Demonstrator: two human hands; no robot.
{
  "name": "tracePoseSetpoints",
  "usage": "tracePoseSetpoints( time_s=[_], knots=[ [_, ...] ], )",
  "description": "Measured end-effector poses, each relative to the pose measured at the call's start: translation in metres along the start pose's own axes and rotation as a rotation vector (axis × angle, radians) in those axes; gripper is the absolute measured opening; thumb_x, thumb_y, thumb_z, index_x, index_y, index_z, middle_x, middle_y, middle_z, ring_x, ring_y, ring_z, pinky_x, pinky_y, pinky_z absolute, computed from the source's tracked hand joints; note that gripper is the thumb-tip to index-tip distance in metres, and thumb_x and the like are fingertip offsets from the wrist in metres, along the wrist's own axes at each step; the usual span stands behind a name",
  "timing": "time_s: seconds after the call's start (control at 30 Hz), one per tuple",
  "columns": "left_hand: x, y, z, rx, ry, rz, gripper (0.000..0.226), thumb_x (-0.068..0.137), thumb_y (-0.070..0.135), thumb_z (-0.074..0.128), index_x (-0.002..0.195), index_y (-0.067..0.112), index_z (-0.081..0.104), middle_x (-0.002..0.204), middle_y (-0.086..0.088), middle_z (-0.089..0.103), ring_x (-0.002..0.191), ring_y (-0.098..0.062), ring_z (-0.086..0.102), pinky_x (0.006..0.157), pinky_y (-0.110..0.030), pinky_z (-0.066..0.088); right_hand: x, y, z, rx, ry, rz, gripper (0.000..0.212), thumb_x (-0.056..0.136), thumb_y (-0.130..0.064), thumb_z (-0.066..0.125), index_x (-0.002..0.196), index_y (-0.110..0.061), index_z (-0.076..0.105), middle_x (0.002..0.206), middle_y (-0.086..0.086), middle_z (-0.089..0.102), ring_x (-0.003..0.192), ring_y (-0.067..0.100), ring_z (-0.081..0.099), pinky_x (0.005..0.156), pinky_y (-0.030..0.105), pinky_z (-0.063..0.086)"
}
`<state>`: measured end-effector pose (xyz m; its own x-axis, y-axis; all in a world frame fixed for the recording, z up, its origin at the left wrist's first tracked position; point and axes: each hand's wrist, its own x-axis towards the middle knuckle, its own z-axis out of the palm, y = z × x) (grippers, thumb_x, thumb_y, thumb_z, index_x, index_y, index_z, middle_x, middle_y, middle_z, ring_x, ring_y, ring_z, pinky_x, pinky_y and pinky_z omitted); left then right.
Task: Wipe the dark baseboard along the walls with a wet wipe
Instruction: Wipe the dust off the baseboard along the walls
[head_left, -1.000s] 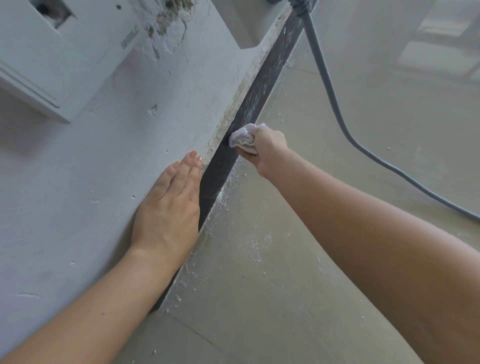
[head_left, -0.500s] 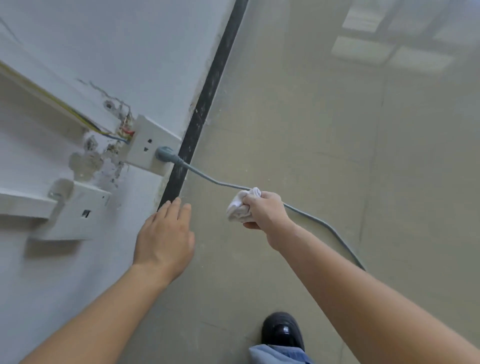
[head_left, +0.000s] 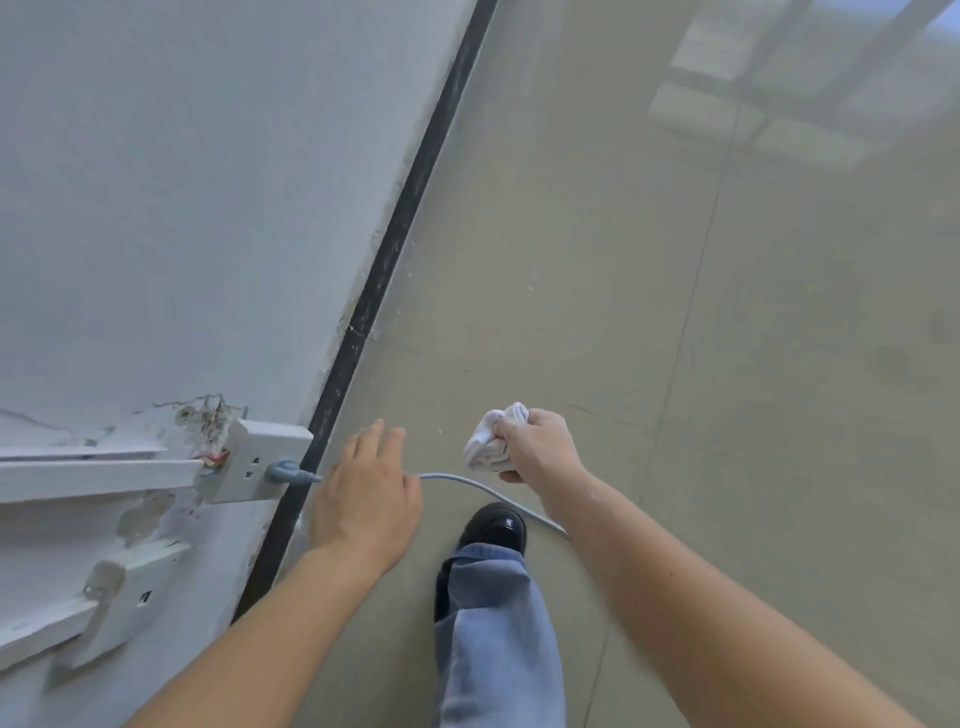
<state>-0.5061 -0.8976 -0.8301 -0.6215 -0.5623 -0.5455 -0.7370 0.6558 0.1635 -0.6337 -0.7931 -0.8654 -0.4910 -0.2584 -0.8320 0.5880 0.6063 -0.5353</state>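
Jeans leg (head_left: 493, 623) & black shoe (head_left: 493, 525) at 6 o'clock show more than 0.5 s ago. L hand (head_left: 363, 488), fingers loosely straight and holding nothing, now covers part of the grey cable (head_left: 467, 480). R hand (head_left: 540, 447) still grips the bunched wet wipe (head_left: 491, 439) — clear of the baseboard (head_left: 395, 234), which runs 8 to 12 o'clock — near end hidden behind L forearm.

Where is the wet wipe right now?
The wet wipe is bunched in the right hand, just right of centre in the head view. It is clear of the dark baseboard on its left and close to the grey cable.
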Motion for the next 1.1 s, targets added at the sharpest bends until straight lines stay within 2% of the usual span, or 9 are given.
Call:
tracePoseSetpoints(
  time_s=[0.13, 0.33, 0.47, 0.57, 0.67, 0.83, 0.9, 1.0, 1.1],
  knots=[
    [0.039, 0.001, -0.011, -0.040, -0.030, -0.099, 0.050, 0.094, 0.020, 0.036, 0.144, 0.015, 0.031, 0.157, -0.005, 0.018, 0.143, -0.018, 0.016, 0.112, -0.034, 0.025, 0.032, -0.030, -0.003, -0.056, -0.033, 0.052, 0.007, 0.084, -0.016, 0.050, 0.084, -0.009, 0.051, 0.082, 0.010, 0.056, 0.070, 0.023, 0.055, 0.064, 0.032, 0.052],
    [0.080, -0.009, -0.002, -0.143, 0.071, -0.300, 0.047, 0.090, 0.013, 0.043, 0.137, 0.008, 0.044, 0.154, -0.010, 0.025, 0.140, -0.025, 0.023, 0.111, -0.039, 0.028, 0.080, -0.049, -0.003, -0.175, -0.155, 0.056, 0.007, 0.087, -0.013, 0.048, 0.081, -0.009, 0.047, 0.080, 0.008, 0.052, 0.072, 0.022, 0.053, 0.061, 0.030, 0.049],
    [0.104, -0.011, 0.028, -0.168, 0.061, -0.404, 0.048, 0.091, 0.014, 0.042, 0.139, 0.010, 0.042, 0.156, -0.008, 0.018, 0.142, -0.023, 0.018, 0.112, -0.039, 0.027, 0.124, -0.050, 0.002, -0.267, -0.222, 0.046, 0.011, 0.087, -0.013, 0.047, 0.077, -0.010, 0.045, 0.078, 0.007, 0.050, 0.072, 0.023, 0.051, 0.063, 0.031, 0.048],
    [0.129, -0.013, 0.048, -0.164, 0.146, -0.428, 0.049, 0.090, 0.013, 0.043, 0.139, 0.010, 0.042, 0.159, -0.008, 0.008, 0.144, -0.024, 0.010, 0.115, -0.038, 0.022, 0.166, -0.052, 0.010, -0.317, -0.284, 0.027, 0.010, 0.087, -0.013, 0.049, 0.077, -0.010, 0.047, 0.077, 0.006, 0.052, 0.070, 0.022, 0.052, 0.064, 0.030, 0.049],
    [0.158, -0.027, 0.061, -0.076, 0.219, -0.364, 0.053, 0.090, 0.015, 0.040, 0.143, 0.012, 0.034, 0.160, -0.007, -0.003, 0.146, -0.021, -0.002, 0.118, -0.034, 0.011, 0.215, -0.052, 0.032, -0.424, -0.309, -0.022, 0.011, 0.090, -0.016, 0.049, 0.082, -0.010, 0.051, 0.079, 0.007, 0.054, 0.071, 0.022, 0.054, 0.069, 0.032, 0.051],
    [0.186, -0.066, 0.094, -0.007, 0.309, -0.390, 0.058, 0.094, 0.018, 0.033, 0.150, 0.014, 0.018, 0.159, -0.004, -0.009, 0.146, -0.018, -0.005, 0.117, -0.030, 0.008, 0.279, -0.028, 0.102, -0.559, -0.441, -0.065, 0.011, 0.094, -0.016, 0.049, 0.087, -0.010, 0.054, 0.074, 0.006, 0.051, 0.065, 0.021, 0.050, 0.063, 0.027, 0.046],
    [0.190, -0.079, 0.119, 0.073, 0.335, -0.401, 0.061, 0.092, 0.017, 0.032, 0.151, 0.011, 0.016, 0.159, -0.008, -0.005, 0.147, -0.021, -0.003, 0.118, -0.032, 0.009, 0.295, -0.012, 0.130, -0.646, -0.539, -0.086, 0.013, 0.096, -0.016, 0.049, 0.089, -0.008, 0.056, 0.071, 0.006, 0.050, 0.058, 0.018, 0.050, 0.062, 0.027, 0.045],
    [0.191, -0.088, 0.147, 0.174, 0.360, -0.448, 0.062, 0.086, 0.014, 0.037, 0.147, 0.004, 0.030, 0.157, -0.016, 0.011, 0.146, -0.029, 0.013, 0.116, -0.038, 0.019, 0.313, 0.008, 0.165, -0.673, -0.615, -0.110, 0.016, 0.092, -0.018, 0.054, 0.080, -0.010, 0.060, 0.067, 0.004, 0.055, 0.053, 0.016, 0.055, 0.058, 0.023, 0.050],
    [0.187, -0.090, 0.171, 0.149, 0.243, -0.525, 0.067, 0.093, 0.014, 0.032, 0.151, 0.004, 0.000, 0.155, -0.017, -0.020, 0.144, -0.028, -0.017, 0.118, -0.036, -0.001, 0.320, 0.018, 0.189, -0.661, -0.665, -0.127, 0.022, 0.091, -0.014, 0.055, 0.070, -0.012, 0.061, 0.062, 0.002, 0.058, 0.052, 0.015, 0.058, 0.048, 0.018, 0.051]
  ],
)
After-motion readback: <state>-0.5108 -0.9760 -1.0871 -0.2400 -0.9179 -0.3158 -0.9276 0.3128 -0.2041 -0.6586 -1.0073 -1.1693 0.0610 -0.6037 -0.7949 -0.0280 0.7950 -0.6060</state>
